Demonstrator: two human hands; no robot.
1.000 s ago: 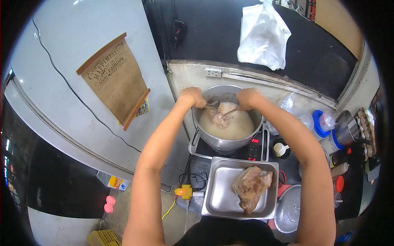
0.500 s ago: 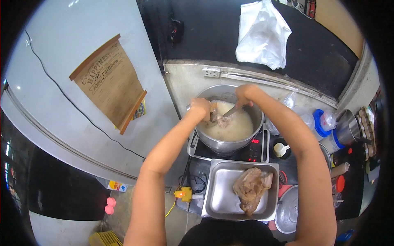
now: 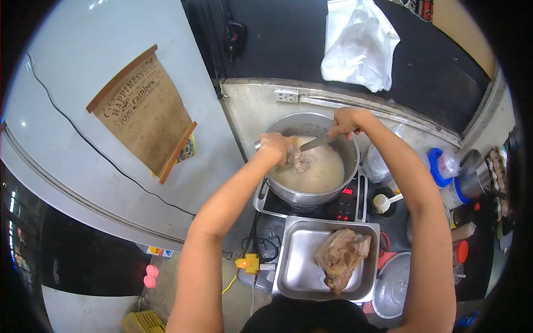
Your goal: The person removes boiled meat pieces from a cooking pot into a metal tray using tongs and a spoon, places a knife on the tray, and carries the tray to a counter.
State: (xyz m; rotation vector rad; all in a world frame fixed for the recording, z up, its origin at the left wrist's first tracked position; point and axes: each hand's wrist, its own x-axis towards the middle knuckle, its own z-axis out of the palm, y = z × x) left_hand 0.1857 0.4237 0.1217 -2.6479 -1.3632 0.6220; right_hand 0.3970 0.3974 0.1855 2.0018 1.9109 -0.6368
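A large metal pot (image 3: pixel 355 161) of cloudy pale broth (image 3: pixel 319 180) sits on an induction cooker (image 3: pixel 351 206). My right hand (image 3: pixel 350 121), above the pot's far right rim, is closed round a knife (image 3: pixel 317 142). The blade points left over a chunk of meat (image 3: pixel 301 161) at the broth's surface. At the pot's left rim my left hand (image 3: pixel 273 146) is wrapped round a metal-handled utensil (image 3: pixel 257 144), its working end mostly hidden by the hand and meat. Nearer me, a cooked piece of meat on the bone (image 3: pixel 341 258) lies in a steel tray (image 3: pixel 294 272).
Right of the cooker stands a dark container with a white scoop (image 3: pixel 382 203). A metal lid (image 3: pixel 391 288) lies beside the tray. Plastic tubs (image 3: pixel 441 166) crowd the right side. A yellow power adapter (image 3: pixel 248 263) with cords is left of the tray. The white fridge-like panel (image 3: pixel 111 50) borders the left.
My right hand has moved up and slightly right, lifting the knife blade away from the meat. My left hand stays nearly in place. The view has shifted slightly.
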